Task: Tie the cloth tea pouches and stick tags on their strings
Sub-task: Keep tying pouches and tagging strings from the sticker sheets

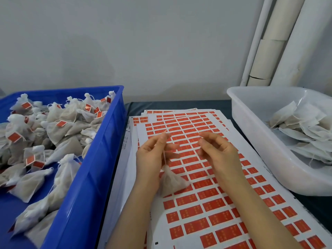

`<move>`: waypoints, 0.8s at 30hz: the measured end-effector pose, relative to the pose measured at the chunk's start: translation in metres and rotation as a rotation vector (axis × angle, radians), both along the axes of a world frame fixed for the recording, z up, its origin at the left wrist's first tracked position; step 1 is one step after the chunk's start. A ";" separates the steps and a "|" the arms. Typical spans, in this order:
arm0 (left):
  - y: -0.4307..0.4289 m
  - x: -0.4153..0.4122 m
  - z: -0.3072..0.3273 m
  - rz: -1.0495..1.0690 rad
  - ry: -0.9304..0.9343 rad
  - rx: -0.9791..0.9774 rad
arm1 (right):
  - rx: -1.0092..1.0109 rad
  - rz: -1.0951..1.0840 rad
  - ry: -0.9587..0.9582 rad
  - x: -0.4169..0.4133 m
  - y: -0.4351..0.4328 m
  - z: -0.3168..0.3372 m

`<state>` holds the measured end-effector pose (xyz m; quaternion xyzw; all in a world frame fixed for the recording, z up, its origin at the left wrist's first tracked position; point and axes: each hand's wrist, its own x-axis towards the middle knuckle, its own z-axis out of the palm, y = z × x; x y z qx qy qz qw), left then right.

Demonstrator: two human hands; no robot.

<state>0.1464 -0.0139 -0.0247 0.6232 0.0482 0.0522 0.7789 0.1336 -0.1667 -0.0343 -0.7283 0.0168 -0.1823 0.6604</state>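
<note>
My left hand (154, 153) pinches the string (164, 155) of a small cloth tea pouch (172, 182), which hangs below it over the sticker sheets. My right hand (217, 150) is raised beside it, a little apart, fingers curled with thumb and forefinger close together; whether it holds a string end or a tag I cannot tell. Sheets of red rectangular tags (206, 194) on white backing lie spread under both hands.
A blue crate (100, 159) on the left holds several tied pouches with red tags. A white tub (255, 141) on the right holds flat, untied pouches (301, 126). Pale pipes stand in the back right corner against the grey wall.
</note>
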 end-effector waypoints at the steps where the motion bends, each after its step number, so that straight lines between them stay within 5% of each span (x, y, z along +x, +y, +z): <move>1: 0.001 0.001 0.000 0.046 -0.003 -0.021 | -0.073 -0.025 -0.010 0.000 0.001 0.000; 10: -0.004 0.002 -0.001 0.078 -0.042 0.006 | -0.759 0.124 0.043 -0.042 0.021 0.062; 14: -0.003 0.002 0.002 0.083 -0.031 -0.025 | -0.905 0.407 0.345 -0.096 0.027 0.044; 18: -0.001 0.001 0.003 0.104 -0.056 -0.041 | -1.254 0.690 0.548 -0.094 0.029 0.016; 24: 0.006 0.000 0.001 0.193 -0.115 -0.113 | -1.129 0.451 0.436 -0.093 0.031 -0.007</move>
